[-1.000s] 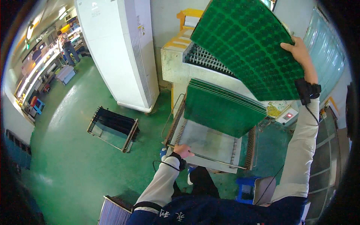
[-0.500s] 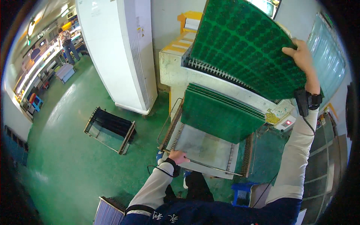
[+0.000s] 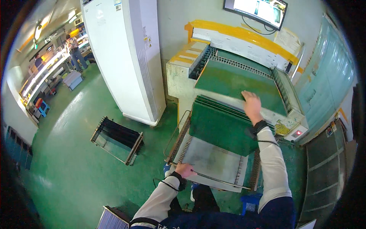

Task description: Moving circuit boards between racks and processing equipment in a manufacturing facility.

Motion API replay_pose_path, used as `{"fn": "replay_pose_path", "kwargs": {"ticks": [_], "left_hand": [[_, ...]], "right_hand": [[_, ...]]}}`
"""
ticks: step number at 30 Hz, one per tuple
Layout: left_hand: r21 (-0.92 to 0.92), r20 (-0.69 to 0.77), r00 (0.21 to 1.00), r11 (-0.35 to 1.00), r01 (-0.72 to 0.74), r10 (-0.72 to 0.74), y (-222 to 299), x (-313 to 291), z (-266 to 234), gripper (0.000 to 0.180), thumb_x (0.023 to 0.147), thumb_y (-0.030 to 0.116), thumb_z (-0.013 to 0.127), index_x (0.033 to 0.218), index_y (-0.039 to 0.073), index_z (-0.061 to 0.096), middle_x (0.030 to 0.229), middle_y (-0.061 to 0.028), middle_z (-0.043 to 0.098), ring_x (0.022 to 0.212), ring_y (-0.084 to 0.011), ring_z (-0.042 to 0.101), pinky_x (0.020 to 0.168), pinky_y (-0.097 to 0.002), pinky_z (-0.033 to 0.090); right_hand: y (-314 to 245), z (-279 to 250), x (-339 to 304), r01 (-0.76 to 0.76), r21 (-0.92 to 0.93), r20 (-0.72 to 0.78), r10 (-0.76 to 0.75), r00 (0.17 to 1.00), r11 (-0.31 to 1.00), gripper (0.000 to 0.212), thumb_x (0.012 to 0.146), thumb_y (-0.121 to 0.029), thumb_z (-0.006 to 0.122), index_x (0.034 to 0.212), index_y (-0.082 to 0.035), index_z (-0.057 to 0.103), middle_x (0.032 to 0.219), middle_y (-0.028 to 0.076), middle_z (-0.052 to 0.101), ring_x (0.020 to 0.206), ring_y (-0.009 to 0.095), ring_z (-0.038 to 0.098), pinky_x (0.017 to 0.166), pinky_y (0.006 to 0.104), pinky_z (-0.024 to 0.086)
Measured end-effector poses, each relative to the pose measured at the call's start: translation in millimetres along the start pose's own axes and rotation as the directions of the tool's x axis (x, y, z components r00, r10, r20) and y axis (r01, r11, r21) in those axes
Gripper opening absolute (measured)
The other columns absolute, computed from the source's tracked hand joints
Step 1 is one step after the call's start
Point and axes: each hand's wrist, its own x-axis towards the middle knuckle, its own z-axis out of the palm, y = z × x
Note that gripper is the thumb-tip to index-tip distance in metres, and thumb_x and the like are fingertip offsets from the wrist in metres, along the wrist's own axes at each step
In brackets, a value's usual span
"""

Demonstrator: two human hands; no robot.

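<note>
My left hand [image 3: 185, 170] is closed around the front metal bar [image 3: 221, 180] of a slotted rack. Several green panels [image 3: 221, 129] stand upright in the rack, close behind one another. Beyond them, another green panel [image 3: 236, 78] lies flat on the roller bed of a conveyor machine [image 3: 177, 82]. My right hand [image 3: 252, 107] is over the near edge of that flat panel, fingers stretched out and gripping nothing. Whether its fingertips touch the panel I cannot tell.
A tall white cabinet unit [image 3: 126, 57] stands left of the machine. On the green floor sits a smaller rack [image 3: 118, 141] of dark panels. A screen [image 3: 259, 9] hangs above the machine. A blue stool [image 3: 249, 204] is near my right side. A person [image 3: 74, 53] stands far left.
The green panel my right hand held tilted up now lies flat on the conveyor. My right hand has let go and come down leftward. My left hand stays on the bar.
</note>
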Motion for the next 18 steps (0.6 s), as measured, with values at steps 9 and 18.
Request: {"fn": "replay_pose_path", "kwargs": {"ticks": [9, 18], "left_hand": [[-0.006, 0.053, 0.998, 1.000, 0.027, -0.027, 4, -1, -3, 0.046, 0.075, 0.056, 0.056, 0.086, 0.014, 0.068, 0.081, -0.0109, 0.065, 0.085, -0.0309, 0.060, 0.079, -0.0449, 0.039], [-0.039, -0.034, 0.999, 0.999, 0.037, -0.038, 0, 0, 10, 0.038, 0.072, 0.051, 0.062, 0.080, 0.015, 0.069, 0.077, -0.0081, 0.065, 0.081, -0.0293, 0.061, 0.080, -0.0442, 0.036]], "right_hand": [[6, 44, 15, -0.172, 0.146, 0.069, 0.163, 0.984, 0.974, 0.047, 0.071, -0.017, 0.068, 0.117, -0.014, 0.056, 0.124, 0.002, 0.054, 0.115, 0.024, 0.048, 0.094, 0.0442, 0.036], [26, 49, 27, -0.249, 0.112, 0.192, 0.225, 0.955, 0.962, 0.064, 0.068, -0.040, 0.071, 0.124, -0.015, 0.052, 0.130, 0.001, 0.049, 0.119, 0.025, 0.045, 0.096, 0.0500, 0.034]]}}
